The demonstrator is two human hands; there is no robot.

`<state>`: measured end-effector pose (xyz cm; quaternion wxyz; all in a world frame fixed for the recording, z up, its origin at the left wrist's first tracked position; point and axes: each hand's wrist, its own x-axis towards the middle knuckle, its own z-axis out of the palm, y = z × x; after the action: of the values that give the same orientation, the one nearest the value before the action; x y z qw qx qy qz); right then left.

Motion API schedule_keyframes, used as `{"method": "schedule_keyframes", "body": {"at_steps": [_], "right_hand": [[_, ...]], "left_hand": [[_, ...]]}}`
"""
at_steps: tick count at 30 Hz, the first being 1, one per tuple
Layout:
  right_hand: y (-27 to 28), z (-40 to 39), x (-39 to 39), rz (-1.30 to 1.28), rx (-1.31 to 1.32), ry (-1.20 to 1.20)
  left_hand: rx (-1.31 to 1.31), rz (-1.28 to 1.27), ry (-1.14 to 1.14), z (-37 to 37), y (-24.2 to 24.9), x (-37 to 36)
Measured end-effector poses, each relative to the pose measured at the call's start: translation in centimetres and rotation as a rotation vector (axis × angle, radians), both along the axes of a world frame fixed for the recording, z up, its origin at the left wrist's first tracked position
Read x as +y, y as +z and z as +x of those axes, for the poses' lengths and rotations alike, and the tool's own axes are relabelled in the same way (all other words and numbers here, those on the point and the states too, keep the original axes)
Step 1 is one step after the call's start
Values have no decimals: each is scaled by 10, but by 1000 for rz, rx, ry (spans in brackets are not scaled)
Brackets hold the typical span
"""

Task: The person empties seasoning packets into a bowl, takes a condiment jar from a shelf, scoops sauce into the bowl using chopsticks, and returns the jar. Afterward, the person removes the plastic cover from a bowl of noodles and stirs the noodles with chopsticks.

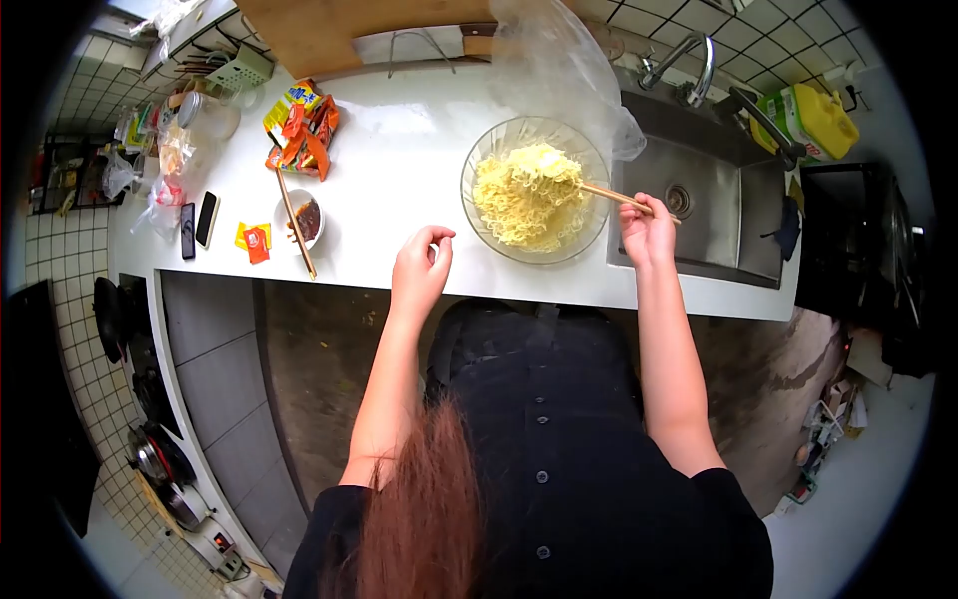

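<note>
My right hand point(649, 232) is closed around a pair of wooden chopsticks point(603, 194). Their far ends reach into a heap of yellow noodles point(527, 200) in a large clear glass bowl point(477, 238), where the tips are hidden. Left of the bowl, my left hand point(422, 265) hovers at the counter's front edge, loosely curled with a gap between thumb and fingers. Nothing is in it, and it does not touch the bowl.
A small white bowl point(317, 240) of dark sauce has chopsticks point(291, 218) across it. Around it are orange packaging point(309, 125), small sachets point(256, 243) and two phones point(207, 220). A plastic bag point(569, 70) lies behind the glass bowl; a sink point(723, 215) is at right.
</note>
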<state>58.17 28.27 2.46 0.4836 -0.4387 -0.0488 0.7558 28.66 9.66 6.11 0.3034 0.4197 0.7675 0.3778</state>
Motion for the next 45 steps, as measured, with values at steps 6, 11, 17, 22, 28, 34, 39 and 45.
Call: {"method": "schedule_keyframes", "body": {"at_steps": [6,11,17,22,28,34,39,45], "right_hand": [[48,4,-1,82,-62,0],[44,14,8,96,-53,23],[33,21,14,45,20,43],[39,24,18,75,21,41],[50,26,21,126,3,21],[64,25,21,142,-30,65],[82,18,17,142,-29,40],[85,20,18,137,79,94]], "left_hand": [[-3,0,7,3,0,3],[-18,24,2,4,7,6],[-1,26,8,2,9,3],[2,95,25,1,3,-3],[2,117,43,-2,3,-7],[6,127,50,-3,11,-10],[9,128,65,-4,13,-11],[-1,28,47,-6,19,-10]]}}
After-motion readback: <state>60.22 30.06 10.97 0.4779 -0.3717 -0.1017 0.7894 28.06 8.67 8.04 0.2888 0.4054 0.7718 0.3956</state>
